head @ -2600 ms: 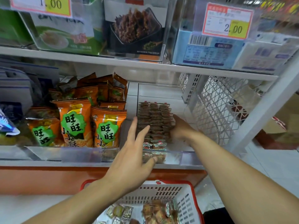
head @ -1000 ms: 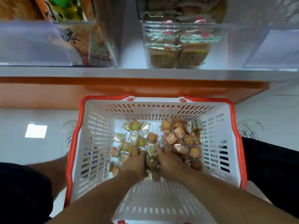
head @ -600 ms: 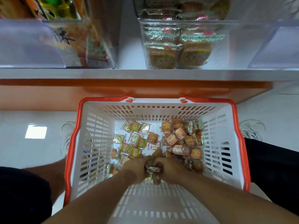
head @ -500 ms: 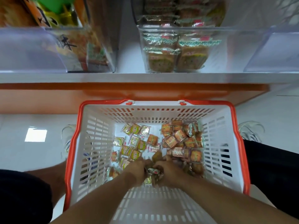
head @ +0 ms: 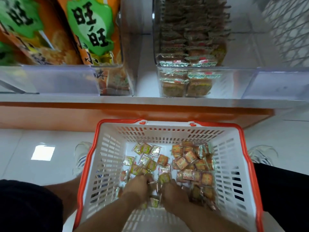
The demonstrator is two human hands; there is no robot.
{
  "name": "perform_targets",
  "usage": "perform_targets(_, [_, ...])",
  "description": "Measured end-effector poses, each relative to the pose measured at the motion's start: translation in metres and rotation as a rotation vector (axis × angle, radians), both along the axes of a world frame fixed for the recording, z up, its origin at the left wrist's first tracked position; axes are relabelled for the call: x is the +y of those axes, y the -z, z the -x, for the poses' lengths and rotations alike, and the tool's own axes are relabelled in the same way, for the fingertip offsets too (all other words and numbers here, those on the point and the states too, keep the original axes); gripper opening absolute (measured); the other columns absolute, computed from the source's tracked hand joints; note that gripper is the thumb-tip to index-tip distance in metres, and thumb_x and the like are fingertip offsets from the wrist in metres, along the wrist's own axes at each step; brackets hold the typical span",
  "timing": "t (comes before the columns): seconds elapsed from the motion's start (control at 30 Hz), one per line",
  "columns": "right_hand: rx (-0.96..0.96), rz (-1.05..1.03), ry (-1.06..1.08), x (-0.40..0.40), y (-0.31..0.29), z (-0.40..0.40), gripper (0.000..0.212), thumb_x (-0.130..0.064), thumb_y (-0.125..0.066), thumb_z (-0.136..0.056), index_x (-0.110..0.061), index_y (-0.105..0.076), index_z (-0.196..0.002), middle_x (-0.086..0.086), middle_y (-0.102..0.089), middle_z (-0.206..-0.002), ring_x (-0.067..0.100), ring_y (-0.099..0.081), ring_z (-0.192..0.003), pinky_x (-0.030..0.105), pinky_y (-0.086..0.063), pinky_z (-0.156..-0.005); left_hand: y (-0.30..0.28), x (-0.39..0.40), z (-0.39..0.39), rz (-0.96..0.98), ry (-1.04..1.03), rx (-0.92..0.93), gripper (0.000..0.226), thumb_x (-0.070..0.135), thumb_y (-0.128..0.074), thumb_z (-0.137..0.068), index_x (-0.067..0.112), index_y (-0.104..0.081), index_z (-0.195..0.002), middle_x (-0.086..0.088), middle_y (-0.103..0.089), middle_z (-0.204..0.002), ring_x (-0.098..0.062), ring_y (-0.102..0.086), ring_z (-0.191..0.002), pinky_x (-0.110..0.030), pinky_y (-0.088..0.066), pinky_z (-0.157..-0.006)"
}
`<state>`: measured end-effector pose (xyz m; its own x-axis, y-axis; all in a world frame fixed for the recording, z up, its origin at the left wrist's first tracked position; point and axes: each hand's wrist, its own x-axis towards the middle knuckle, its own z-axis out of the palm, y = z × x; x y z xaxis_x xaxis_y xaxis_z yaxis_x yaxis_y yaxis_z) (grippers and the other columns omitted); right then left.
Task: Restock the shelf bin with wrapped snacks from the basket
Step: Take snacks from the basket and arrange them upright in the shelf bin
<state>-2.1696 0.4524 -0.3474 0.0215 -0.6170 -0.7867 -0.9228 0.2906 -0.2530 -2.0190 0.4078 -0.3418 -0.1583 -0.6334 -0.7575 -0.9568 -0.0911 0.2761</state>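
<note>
A white basket with an orange rim [head: 107, 164] stands on the floor below the shelf. Several small wrapped snacks [head: 189, 161] lie loose on its bottom. My left hand [head: 138, 186] and my right hand [head: 173, 190] are both down in the basket, side by side, fingers curled round a bunch of wrapped snacks [head: 158, 183] held between them. Above, the clear shelf bin [head: 234, 81] holds rows of the same wrapped snacks, stacked against its front wall.
A second clear bin [head: 66, 81] at the left holds orange and green snack bags [head: 93, 30]. The orange shelf base [head: 133, 113] runs right behind the basket. A white wire divider [head: 287, 27] stands at the far right. My shoes and knees flank the basket.
My hands left the shelf bin and dropped into the basket. They drew together and closed on a bunch of snacks. The view has tilted up a little, showing more of the shelf.
</note>
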Motion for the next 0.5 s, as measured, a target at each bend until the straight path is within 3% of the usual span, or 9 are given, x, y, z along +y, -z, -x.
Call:
perform_targets(0.13, [-0.096, -0.062, 0.1, -0.022, -0.007, 0.01, 0.007, -0.016, -0.071, -0.084, -0.012, -0.068, -0.079, 0.005, -0.068, -0.092, 0.023, -0.069, -0.089, 0.029, -0.054, -0.072, -0.01, -0.006, 0.0, 0.034, -0.206, 0.086, 0.018, 0.016, -0.054, -0.095, 0.027, -0.063, -0.086, -0.001, -0.072, -0.089, -0.018, -0.071, -0.073, -0.029, -0.06, -0.062])
perform_targets(0.2, [-0.126, -0.065, 0.093, -0.037, -0.02, 0.021, 0.008, -0.018, -0.069, -0.085, -0.012, -0.073, -0.088, 0.006, -0.072, -0.096, 0.023, -0.07, -0.095, 0.026, -0.053, -0.075, -0.018, -0.016, 0.001, 0.059, -0.213, 0.127, 0.022, 0.018, -0.05, -0.101, 0.024, -0.059, -0.082, -0.005, -0.07, -0.084, -0.02, -0.066, -0.069, -0.031, -0.056, -0.061])
perform_targets(0.27, [-0.156, -0.04, 0.048, -0.055, -0.045, 0.034, 0.022, -0.02, -0.062, -0.089, -0.008, -0.075, -0.102, 0.01, -0.074, -0.105, 0.026, -0.069, -0.102, 0.028, -0.056, -0.084, -0.037, -0.031, 0.003, 0.036, -0.227, 0.204, 0.02, 0.017, -0.051, -0.103, 0.017, -0.059, -0.085, -0.006, -0.063, -0.074, -0.021, -0.058, -0.058, -0.032, -0.048, -0.055])
perform_targets(0.37, [-0.177, 0.02, -0.064, -0.086, -0.103, 0.049, 0.02, -0.012, -0.057, -0.089, -0.004, -0.075, -0.094, 0.014, -0.075, -0.103, 0.025, -0.07, -0.1, 0.034, -0.057, -0.087, -0.079, -0.058, 0.011, -0.019, -0.246, 0.341, 0.023, 0.014, -0.057, -0.102, 0.012, -0.055, -0.079, -0.004, -0.051, -0.064, -0.017, -0.049, -0.05, -0.026, -0.039, -0.045])
perform_targets(0.5, [-0.239, 0.154, -0.215, -0.112, -0.211, 0.06, 0.015, -0.014, -0.061, -0.088, -0.017, -0.075, -0.091, 0.001, -0.076, -0.097, 0.017, -0.069, -0.092, 0.028, -0.057, -0.083, -0.161, -0.087, 0.029, -0.129, -0.241, 0.482, 0.023, 0.018, -0.052, -0.102, 0.02, -0.056, -0.08, 0.0, -0.046, -0.06, -0.012, -0.044, -0.047, -0.021, -0.039, -0.044])
